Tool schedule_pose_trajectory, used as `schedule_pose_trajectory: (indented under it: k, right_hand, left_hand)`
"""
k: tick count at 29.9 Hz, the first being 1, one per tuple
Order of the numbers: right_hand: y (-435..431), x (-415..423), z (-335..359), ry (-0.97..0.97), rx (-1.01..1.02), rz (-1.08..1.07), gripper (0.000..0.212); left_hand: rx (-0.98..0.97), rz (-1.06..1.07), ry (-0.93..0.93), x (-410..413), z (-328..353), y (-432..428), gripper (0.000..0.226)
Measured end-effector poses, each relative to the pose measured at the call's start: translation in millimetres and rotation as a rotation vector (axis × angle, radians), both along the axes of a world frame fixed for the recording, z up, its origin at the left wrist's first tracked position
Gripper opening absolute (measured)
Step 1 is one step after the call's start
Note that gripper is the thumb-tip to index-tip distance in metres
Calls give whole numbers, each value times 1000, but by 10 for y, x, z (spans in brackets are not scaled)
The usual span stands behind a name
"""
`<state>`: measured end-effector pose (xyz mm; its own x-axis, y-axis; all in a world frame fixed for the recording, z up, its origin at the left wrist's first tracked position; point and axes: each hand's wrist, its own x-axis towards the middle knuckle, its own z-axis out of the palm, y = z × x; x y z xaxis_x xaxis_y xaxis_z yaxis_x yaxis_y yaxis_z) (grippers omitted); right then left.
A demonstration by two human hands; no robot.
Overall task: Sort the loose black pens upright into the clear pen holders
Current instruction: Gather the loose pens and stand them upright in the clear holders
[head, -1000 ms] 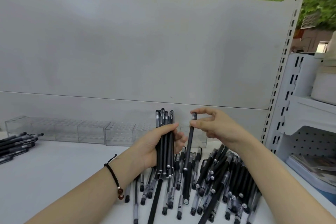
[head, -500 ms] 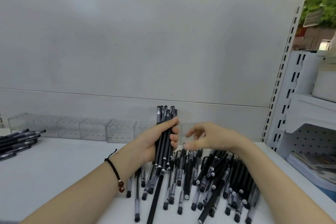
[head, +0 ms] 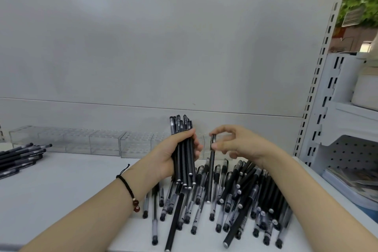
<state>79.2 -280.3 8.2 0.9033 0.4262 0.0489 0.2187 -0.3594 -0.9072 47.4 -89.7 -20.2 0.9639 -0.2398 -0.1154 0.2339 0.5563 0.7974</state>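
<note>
My left hand (head: 165, 155) is clenched round a bundle of slim black plastic pens (head: 183, 170), upright at centre frame so their ends level off. My right hand (head: 239, 143) pinches the top of one more black pen (head: 211, 161) just beside it, above the loose heap of pens (head: 245, 194) at lower right. The clear acrylic pen holders (head: 104, 141) at middle left look empty, though their transparency makes that uncertain.

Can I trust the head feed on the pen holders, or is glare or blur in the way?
Head view: soft even light, no strong glare; clear pen holders wash faintly into the grey back panel; edges bow from the wide lens; loose pens sharp.
</note>
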Motion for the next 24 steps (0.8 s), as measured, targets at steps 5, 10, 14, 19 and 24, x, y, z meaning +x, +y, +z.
schedule_pose_trajectory:
  k: [5, 10, 14, 19, 24]
  right_hand:
    - [35, -8, 43, -14, 294, -2, 30]
    - [74, -7, 5, -116, 283, 18, 31]
    - [-7, 23, 61, -213, 144, -22, 23]
    - [-334, 134, 78, -234, -475, -174, 27]
    - [-386, 103, 56, -70, -867, -103, 48]
  left_hand:
    - [73, -161, 3, -73, 40, -20, 16]
    - [104, -225, 17, -105, 36, -53, 29]
    - [109, -202, 4, -99, 25, -48, 16]
    - [68, -153, 1, -78, -1, -39, 8]
    - [115, -61, 24, -76, -6, -47, 14]
